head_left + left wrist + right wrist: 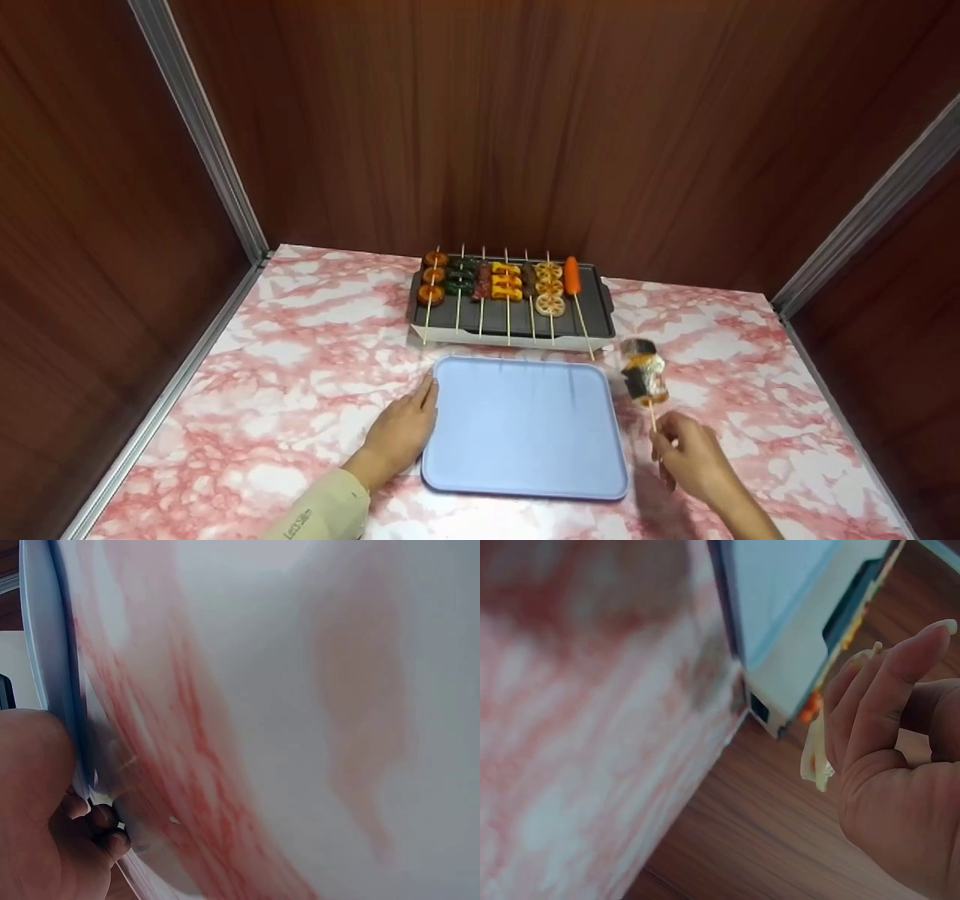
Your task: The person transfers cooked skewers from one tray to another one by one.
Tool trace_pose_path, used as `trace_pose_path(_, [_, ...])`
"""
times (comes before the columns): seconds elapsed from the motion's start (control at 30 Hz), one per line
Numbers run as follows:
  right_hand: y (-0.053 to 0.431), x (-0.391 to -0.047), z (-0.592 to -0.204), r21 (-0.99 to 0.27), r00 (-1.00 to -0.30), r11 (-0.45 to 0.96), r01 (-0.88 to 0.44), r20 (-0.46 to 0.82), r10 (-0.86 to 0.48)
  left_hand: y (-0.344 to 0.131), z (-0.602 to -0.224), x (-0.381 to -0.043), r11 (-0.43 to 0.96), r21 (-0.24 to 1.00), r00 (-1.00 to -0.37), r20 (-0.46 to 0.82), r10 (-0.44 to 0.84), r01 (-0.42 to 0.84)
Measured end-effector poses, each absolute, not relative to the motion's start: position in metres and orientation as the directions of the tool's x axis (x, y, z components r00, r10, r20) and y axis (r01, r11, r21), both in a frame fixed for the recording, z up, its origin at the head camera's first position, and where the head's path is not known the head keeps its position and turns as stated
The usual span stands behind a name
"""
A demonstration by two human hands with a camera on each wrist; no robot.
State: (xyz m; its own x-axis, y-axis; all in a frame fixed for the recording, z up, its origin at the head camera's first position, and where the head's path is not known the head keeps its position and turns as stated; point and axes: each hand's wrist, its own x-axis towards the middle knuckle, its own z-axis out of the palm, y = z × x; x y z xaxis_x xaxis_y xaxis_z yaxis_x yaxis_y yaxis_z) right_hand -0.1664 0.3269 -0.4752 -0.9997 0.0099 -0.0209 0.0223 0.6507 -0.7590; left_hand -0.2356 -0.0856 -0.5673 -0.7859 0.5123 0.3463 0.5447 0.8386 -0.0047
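My right hand [694, 457] pinches the thin stick of a skewer [643, 379] threaded with silvery-black and orange pieces. It is held upright over the table, right of the light blue tray [525, 427]. In the right wrist view, bent fingers and thumb of the right hand [900, 735] close round the stick, with a pale piece [814, 757] showing past them. Along the tray's left rim lies my left hand [405, 424]. The left wrist view has the left hand's thumb and curled fingers [109, 829] gripping that rim. Nothing lies in the tray.
Behind the tray stands a dark grill plate [596, 307] with a pale base, bearing several skewers, among them lotus root slices [550, 305] and an orange sausage-like one [572, 276]. Brown panels [487, 127] enclose the marbled red-and-white table [285, 390].
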Motion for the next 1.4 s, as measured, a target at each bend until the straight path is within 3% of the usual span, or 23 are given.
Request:
trace_pose_path(0.23, [0.324, -0.155, -0.5, -0.759, -0.997, 0.651, 0.014, -0.064, -0.053, -0.088, -0.571, -0.237, 0.832, -0.042, -0.765, 0.369, 0.528, 0.553])
trace_pose_path(0.5, [0.316, -0.154, -0.522, -0.698, -0.997, 0.716, -0.018, -0.045, -0.069, -0.087, -0.568, -0.234, 0.834, -0.017, -0.785, 0.325, 0.527, 0.552])
trace_pose_path(0.8, [0.31, -0.156, -0.523, -0.681, -0.997, 0.732, -0.001, -0.059, -0.056, -0.085, -0.57, -0.236, 0.842, 0.025, -0.775, 0.406, 0.484, 0.539])
trace_pose_path(1.1, [0.308, -0.16, -0.521, -0.759, -0.971, 0.643, 0.103, -0.218, -0.101, -0.085, -0.572, -0.237, 0.837, 0.04, -0.77, 0.418, 0.482, 0.546])
trace_pose_path(1.4, [0.312, -0.164, -0.519, -0.746, -0.973, 0.665, 0.043, -0.183, -0.142, -0.086, -0.568, -0.236, 0.839, 0.032, -0.775, 0.403, 0.486, 0.543])
